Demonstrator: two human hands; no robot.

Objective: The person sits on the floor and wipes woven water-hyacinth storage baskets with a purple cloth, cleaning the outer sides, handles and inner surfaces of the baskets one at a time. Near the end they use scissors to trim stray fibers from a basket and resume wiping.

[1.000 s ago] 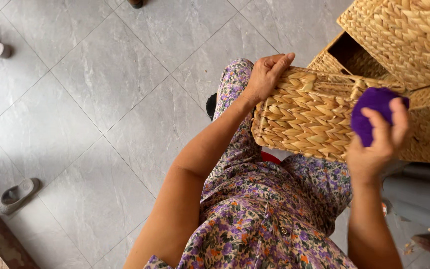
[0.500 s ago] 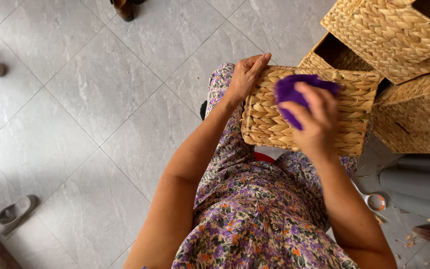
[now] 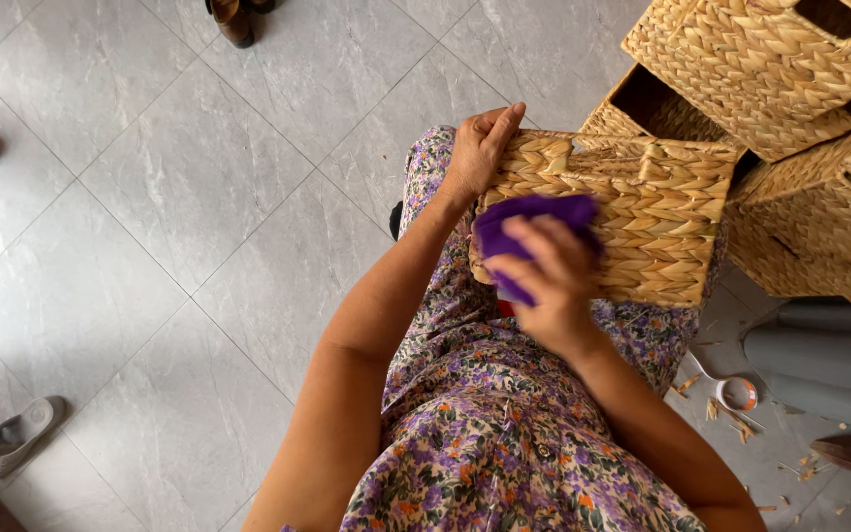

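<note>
A rectangular woven straw basket (image 3: 642,212) rests on my lap, turned on its side over my floral dress. My left hand (image 3: 480,148) grips the basket's far left corner, fingers over the edge. My right hand (image 3: 549,286) presses a purple cloth (image 3: 529,222) flat against the basket's near left face. Part of the cloth is hidden under my fingers.
More woven baskets (image 3: 770,69) are stacked at the upper right, one (image 3: 642,103) with its opening facing me. Grey pipes (image 3: 819,360), a tape roll (image 3: 738,394) and straw scraps lie on the floor at right. Shoes (image 3: 14,435) sit on the grey tiles at left.
My right hand has swept the purple cloth leftward across the basket, from its right end to its left end. The basket has shifted slightly left and nearer. My left hand keeps its grip.
</note>
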